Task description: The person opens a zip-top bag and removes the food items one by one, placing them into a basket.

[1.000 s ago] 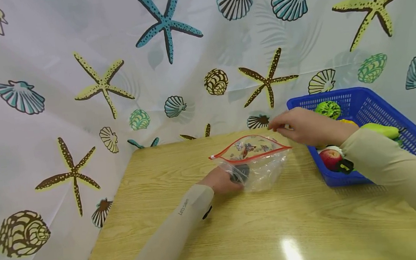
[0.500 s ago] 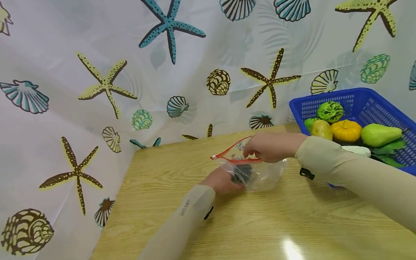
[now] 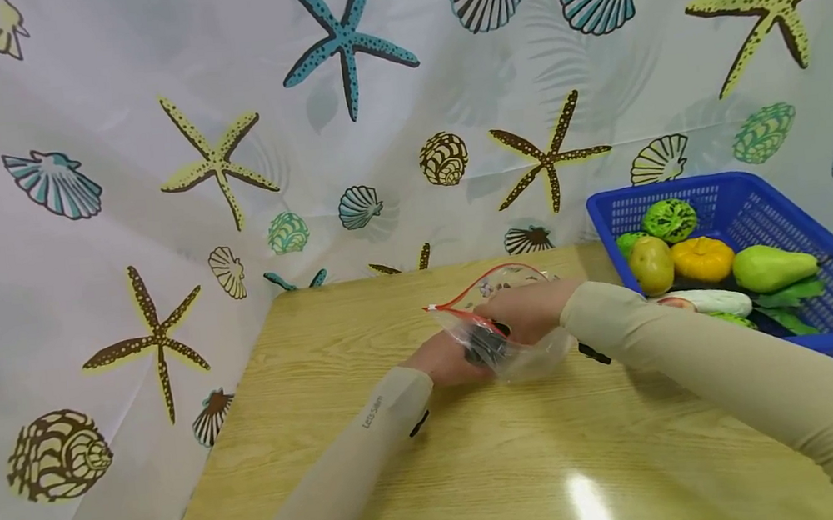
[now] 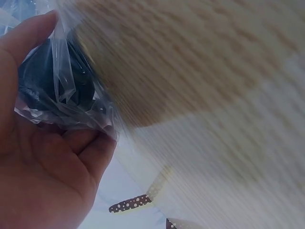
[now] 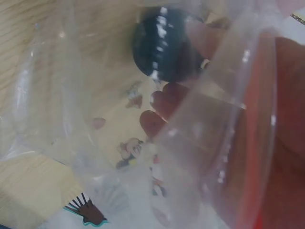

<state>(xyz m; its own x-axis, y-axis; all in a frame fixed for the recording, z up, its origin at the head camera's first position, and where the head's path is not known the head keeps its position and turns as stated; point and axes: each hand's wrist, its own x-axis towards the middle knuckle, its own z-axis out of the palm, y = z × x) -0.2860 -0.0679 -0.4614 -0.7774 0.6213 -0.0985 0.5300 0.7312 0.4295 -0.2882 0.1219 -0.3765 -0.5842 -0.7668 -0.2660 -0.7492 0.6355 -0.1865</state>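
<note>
A clear zip bag (image 3: 539,363) with a red zip and printed figures stands open-mouthed on the table. Inside it is a dark green, rounded thing (image 4: 57,83), its kind unclear. From the left, my left hand (image 3: 447,359) grips that thing through the plastic, thumb above and fingers below in the left wrist view. My right hand (image 3: 530,309) reaches into the mouth of the bag. Through the plastic in the right wrist view, one fingertip overlaps the dark green thing's edge, while two other fingertips (image 5: 153,123) show just below it.
At right, a blue basket (image 3: 727,178) holds a yellow pumpkin (image 3: 703,258), a green pear (image 3: 773,267), a speckled green gourd (image 3: 670,221) and a white long vegetable (image 3: 710,303). Behind the wooden table (image 3: 527,467) hangs a cloth (image 3: 391,149) printed with shells and starfish.
My right hand has moved left from beside the basket into the bag's mouth. My left hand has kept its grip in the same place.
</note>
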